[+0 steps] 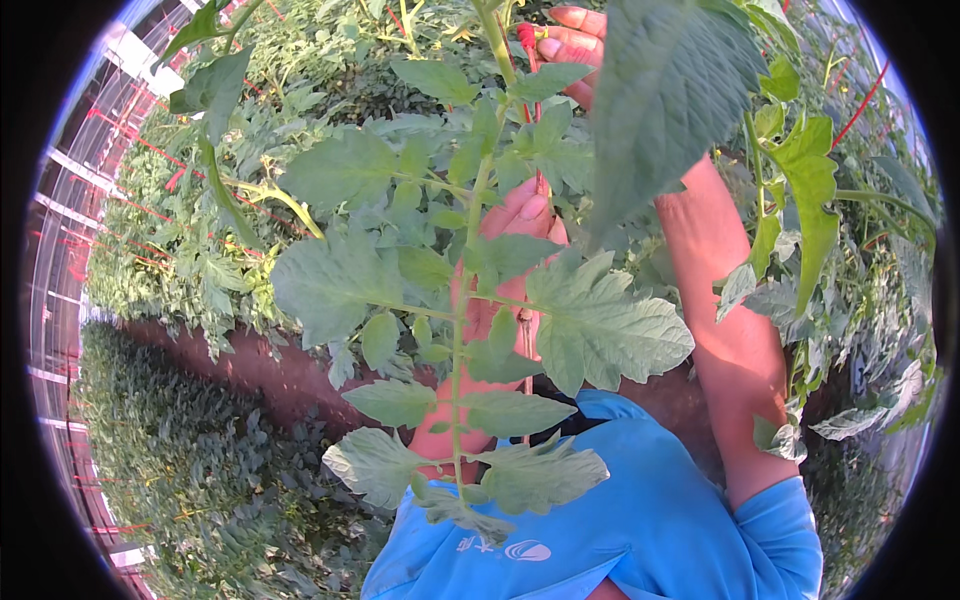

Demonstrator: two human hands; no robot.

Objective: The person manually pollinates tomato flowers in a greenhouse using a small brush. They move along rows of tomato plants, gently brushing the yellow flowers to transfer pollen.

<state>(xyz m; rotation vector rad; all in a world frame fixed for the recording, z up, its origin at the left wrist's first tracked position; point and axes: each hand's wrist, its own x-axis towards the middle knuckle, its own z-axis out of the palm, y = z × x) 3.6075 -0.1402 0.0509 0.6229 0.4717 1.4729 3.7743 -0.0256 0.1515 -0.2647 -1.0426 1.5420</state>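
My left hand (521, 217) is partly hidden behind a tomato leaf; its fingertips close on a thin reddish rod (528, 345). The rod runs upward to a red, knobbed tip (526, 34). My right hand (576, 46) is at the top, its fingers beside that tip and a small yellow flower (541, 33); a large leaf (667, 97) hides the rest of this hand, so its grip is unclear. A long compound tomato leaf (459, 330) hangs in front of my left forearm, close to the camera.
Dense tomato plants (187, 277) stand on the left and right, with red strings (861, 105) among them. A strip of brown soil (262, 367) runs between rows at left. White greenhouse framing (79, 172) lines the far left edge.
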